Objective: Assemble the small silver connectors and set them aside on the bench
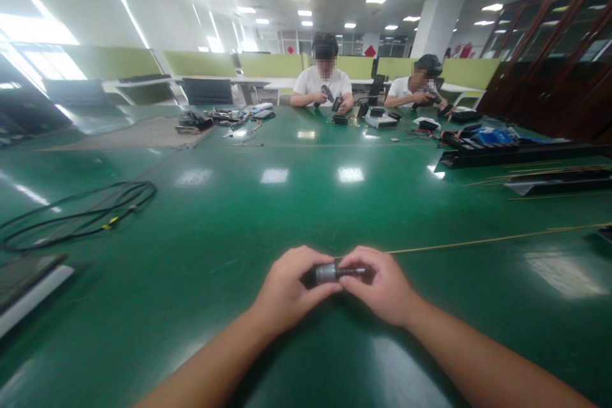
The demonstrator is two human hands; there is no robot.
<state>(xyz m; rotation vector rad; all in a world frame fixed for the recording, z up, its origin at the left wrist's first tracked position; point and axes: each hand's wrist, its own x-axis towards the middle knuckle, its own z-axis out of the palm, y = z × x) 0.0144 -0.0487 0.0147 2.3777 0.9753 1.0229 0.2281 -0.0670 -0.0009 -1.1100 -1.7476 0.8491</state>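
Observation:
Both hands meet over the green tabletop, holding one small metal part. It has a smooth grey cylinder on the left and a narrower, dark, ribbed-looking section with a thin shiny tip on the right. My left hand is curled around the grey cylinder, thumb in front and fingers behind. At the cylinder's right end, the thumb and fingertips of my right hand pinch around the narrower section. The part lies roughly level between the hands. Its exact kind is too blurred to tell.
A thin yellowish rod runs rightward behind my right hand. Looped black cable and a flat, pale-edged item lie left. Black trays stand at right. Two people handle dark devices across the table, near cluttered parts.

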